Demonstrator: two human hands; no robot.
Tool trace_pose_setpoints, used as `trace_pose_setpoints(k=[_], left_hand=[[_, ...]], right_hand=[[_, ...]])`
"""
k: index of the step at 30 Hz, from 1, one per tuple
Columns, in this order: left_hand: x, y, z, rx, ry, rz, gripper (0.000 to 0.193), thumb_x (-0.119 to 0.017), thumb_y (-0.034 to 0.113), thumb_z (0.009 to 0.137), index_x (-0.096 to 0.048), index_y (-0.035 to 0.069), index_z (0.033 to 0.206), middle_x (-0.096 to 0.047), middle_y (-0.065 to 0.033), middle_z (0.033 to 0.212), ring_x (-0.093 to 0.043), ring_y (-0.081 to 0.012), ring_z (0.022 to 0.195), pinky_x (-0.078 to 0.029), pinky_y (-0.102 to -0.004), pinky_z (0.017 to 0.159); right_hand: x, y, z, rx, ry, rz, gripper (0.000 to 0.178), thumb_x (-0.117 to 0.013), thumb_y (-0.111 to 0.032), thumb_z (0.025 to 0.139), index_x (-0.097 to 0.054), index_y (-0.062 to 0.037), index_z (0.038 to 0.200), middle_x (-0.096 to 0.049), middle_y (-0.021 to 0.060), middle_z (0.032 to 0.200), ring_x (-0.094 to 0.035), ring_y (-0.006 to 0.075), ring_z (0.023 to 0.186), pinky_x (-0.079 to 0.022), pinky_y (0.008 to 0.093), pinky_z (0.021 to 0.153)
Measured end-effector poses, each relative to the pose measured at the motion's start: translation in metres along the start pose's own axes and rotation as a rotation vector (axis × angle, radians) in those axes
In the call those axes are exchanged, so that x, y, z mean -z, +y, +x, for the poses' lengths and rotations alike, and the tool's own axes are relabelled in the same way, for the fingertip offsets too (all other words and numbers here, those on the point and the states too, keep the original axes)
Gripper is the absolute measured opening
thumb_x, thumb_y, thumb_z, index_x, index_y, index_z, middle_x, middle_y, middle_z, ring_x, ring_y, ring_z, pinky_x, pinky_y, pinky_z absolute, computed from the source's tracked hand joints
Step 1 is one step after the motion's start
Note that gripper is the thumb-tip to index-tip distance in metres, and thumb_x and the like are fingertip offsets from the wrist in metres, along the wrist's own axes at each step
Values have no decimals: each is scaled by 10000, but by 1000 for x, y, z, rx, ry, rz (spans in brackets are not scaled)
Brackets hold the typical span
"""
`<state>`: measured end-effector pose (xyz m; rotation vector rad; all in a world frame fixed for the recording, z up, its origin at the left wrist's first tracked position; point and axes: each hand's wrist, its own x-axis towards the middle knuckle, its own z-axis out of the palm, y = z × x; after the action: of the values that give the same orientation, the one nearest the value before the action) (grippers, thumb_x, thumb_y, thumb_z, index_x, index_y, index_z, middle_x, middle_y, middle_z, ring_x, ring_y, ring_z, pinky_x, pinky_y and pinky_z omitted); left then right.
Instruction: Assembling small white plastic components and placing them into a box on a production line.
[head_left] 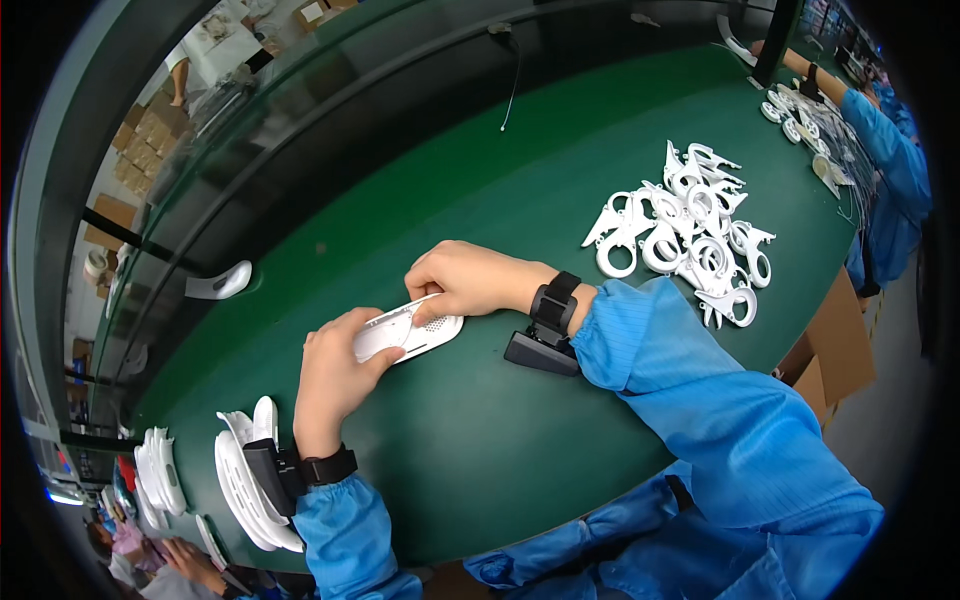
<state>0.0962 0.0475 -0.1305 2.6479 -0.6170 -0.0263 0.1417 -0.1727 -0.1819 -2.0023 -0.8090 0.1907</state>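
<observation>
A long white plastic shell (385, 338) with a rounded end and a patch of small holes lies between my hands, low over the green tabletop. My left hand (338, 368) grips its left end, thumb on the near edge and fingers along the far side. At its right end, my right hand (468, 281) is closed with thumb and fingers pressed onto the holed part. What the right fingertips touch is partly hidden. Each wrist wears a black strap with a small black box.
White ring-shaped plastic parts (690, 225) lie heaped at the right. Stacked long white shells (240, 485) stand beside my left wrist, with another stack (160, 470) farther left. A single curved white piece (220, 283) rests at the far left edge. Co-workers sit at both ends; a cardboard box (835, 345) stands right.
</observation>
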Motion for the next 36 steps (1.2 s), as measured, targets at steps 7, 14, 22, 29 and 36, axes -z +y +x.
trace_pose_setpoints(k=[7, 14, 22, 29, 36], left_hand=[[2, 2, 5, -5, -59, 45, 372, -798, 142, 713, -626, 19, 1019, -678, -196, 867, -656, -373, 827, -503, -399, 735], [-1, 10, -3, 9, -54, 93, 338, -786, 189, 735, -630, 66, 1008, -680, -143, 923, -618, -372, 860, -458, -447, 790], [-12, 2, -23, 31, 144, 84, 374, -812, 200, 712, -653, 77, 1027, -678, -87, 896, -590, -292, 885, -372, -407, 905], [-14, 0, -23, 134, 163, 109, 379, -847, 226, 664, -686, 62, 965, -656, -126, 811, -589, -293, 826, -412, -389, 853], [-14, -1, -21, 106, 146, 159, 343, -817, 229, 706, -663, 54, 958, -663, -102, 836, -587, -277, 842, -383, -391, 867]], right_hand=[[-3, 2, 1, -28, -24, -51, 272, -751, -270, 783, -635, -25, 775, -611, 101, 694, -584, 244, 632, -431, 368, 570], [-3, -2, 1, -31, -18, -43, 258, -771, -259, 748, -637, -38, 751, -625, 97, 680, -597, 247, 633, -439, 372, 577], [-6, 3, -6, 10, 22, -1, 265, -774, -243, 769, -628, -22, 767, -596, 100, 676, -562, 236, 613, -416, 360, 561], [-7, -3, -6, 15, 21, -11, 232, -750, -236, 768, -646, -29, 761, -617, 98, 641, -574, 252, 589, -424, 375, 566], [-7, -2, 1, -6, 0, -95, 254, -770, -261, 758, -665, -31, 745, -600, 114, 612, -576, 268, 584, -416, 388, 557]])
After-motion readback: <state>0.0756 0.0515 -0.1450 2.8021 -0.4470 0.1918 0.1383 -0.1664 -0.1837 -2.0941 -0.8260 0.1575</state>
